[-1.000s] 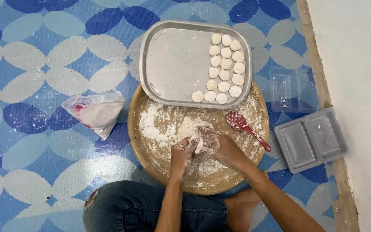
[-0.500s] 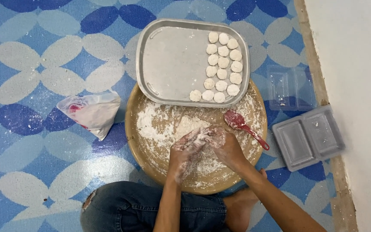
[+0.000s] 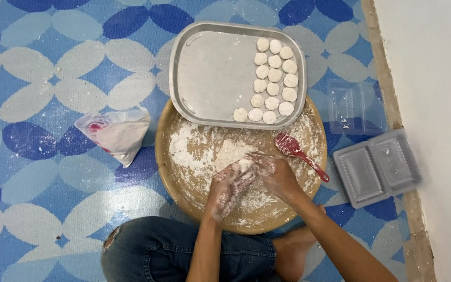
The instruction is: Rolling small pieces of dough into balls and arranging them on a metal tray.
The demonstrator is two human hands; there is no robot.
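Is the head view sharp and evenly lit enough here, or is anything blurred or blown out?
Head view: soft, even light with faint shadows; the metal tray and dough pieces look sharp; the left hand and right hand are slightly smeared by motion; the wall at right is bright and featureless.

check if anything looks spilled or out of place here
Loose flour is scattered over the round wooden board. The metal tray overlaps the board's far edge, and the red spoon lies in the flour. Nothing looks damaged.

We see blue patterned floor (image 3: pixel 43 68) w/ round board (image 3: pixel 184 180), flour bag (image 3: pixel 117 134) to its left, clear container (image 3: pixel 355 107) & grey lid (image 3: pixel 376 169) at right.
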